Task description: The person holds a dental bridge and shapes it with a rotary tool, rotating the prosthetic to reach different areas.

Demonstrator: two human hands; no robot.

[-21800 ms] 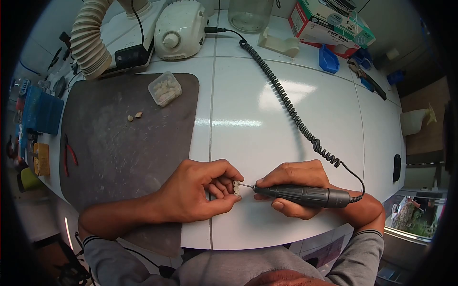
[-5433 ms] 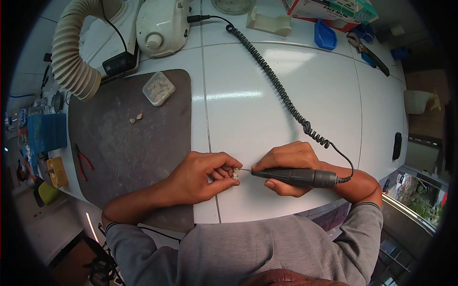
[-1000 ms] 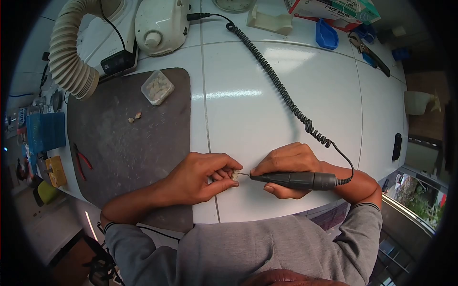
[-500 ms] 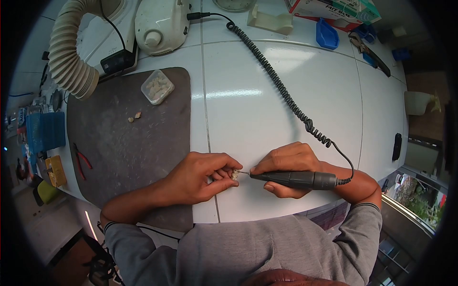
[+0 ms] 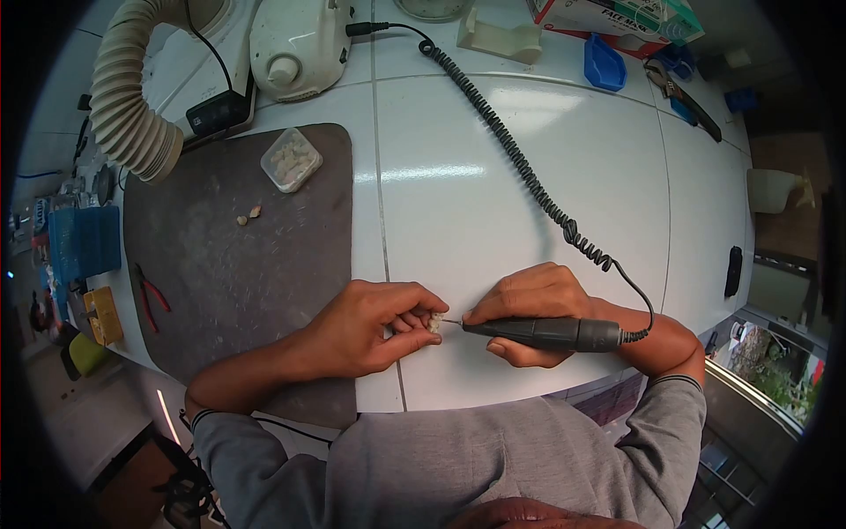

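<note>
Between the fingertips of my left hand (image 5: 374, 328) is a small cream-coloured piece (image 5: 434, 323), partly hidden by the fingers. My right hand (image 5: 539, 304) is closed around a black rotary handpiece (image 5: 546, 333), which points left. Its thin metal bit (image 5: 452, 322) reaches to the right side of the piece; whether the two touch is too small to tell. A coiled black cord (image 5: 520, 163) runs from the back of the handpiece up to a white control box (image 5: 300, 48).
A dark grey mat (image 5: 229, 264) lies at left, bearing a clear tub (image 5: 291, 160) of pale pieces, two loose bits (image 5: 248, 216) and red-handled pliers (image 5: 152, 298). A ribbed hose (image 5: 132, 106) hangs above its corner. Blue trays (image 5: 604, 63) and black-handled pliers (image 5: 683, 99) lie far right.
</note>
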